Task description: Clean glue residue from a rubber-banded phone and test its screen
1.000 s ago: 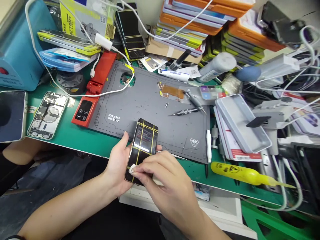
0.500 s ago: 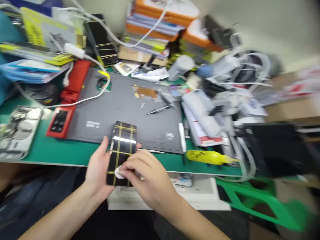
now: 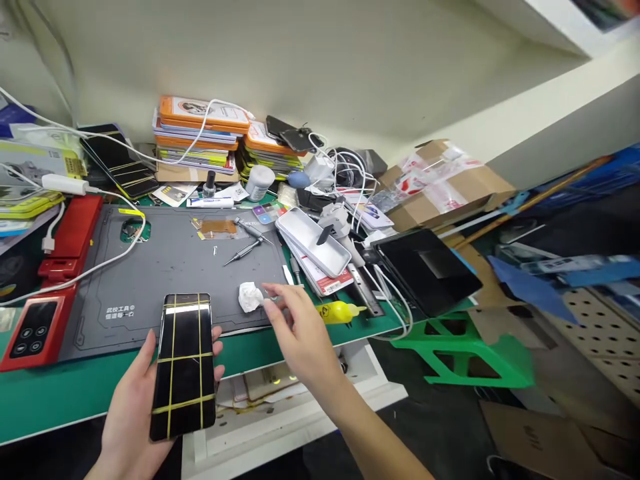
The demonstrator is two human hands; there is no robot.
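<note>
Grey tray [image 3: 314,241] rests tilted on stacked packets right of the dark mat [image 3: 190,280]; a small black piece lies across its far rim. Left hand [image 3: 135,407] holds the phone [image 3: 183,365], screen up, bound with yellow bands, above the worktop [image 3: 60,393] front edge; fingers wrapped round both sides. Right hand [image 3: 300,327] hovers over the mat's near corner, fingers loosely spread, holding nothing, just beside the white wad [image 3: 249,296].
</note>
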